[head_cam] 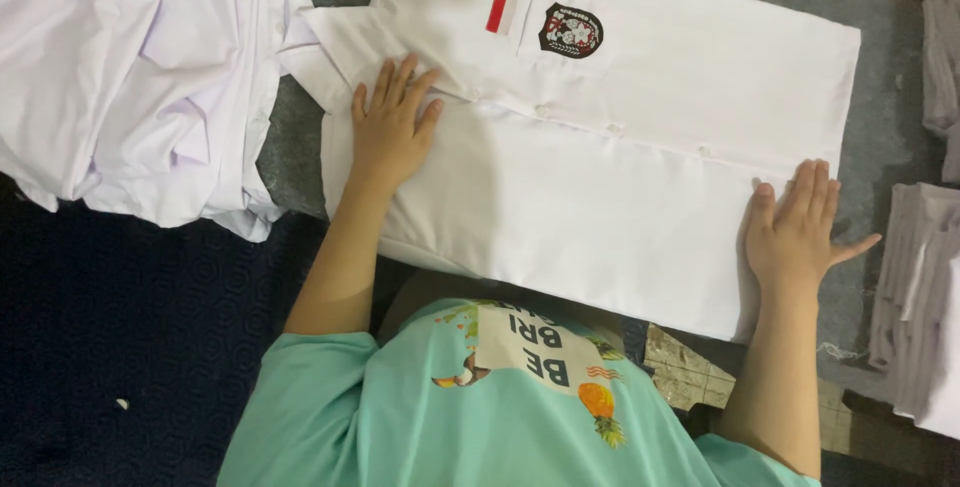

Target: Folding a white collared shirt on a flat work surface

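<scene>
A white short-sleeved shirt lies flat and buttoned on a grey padded surface, collar to the left. It has a red-and-white patch and a dark round badge on its chest pocket. My left hand rests palm down, fingers spread, near the collar and button line. My right hand presses flat on the shirt's hem at the right edge. Neither hand holds anything.
A heap of crumpled white shirts lies at the upper left. Stacks of folded grey cloth stand along the right edge. A dark blue patterned floor is at the lower left. My teal printed T-shirt fills the bottom centre.
</scene>
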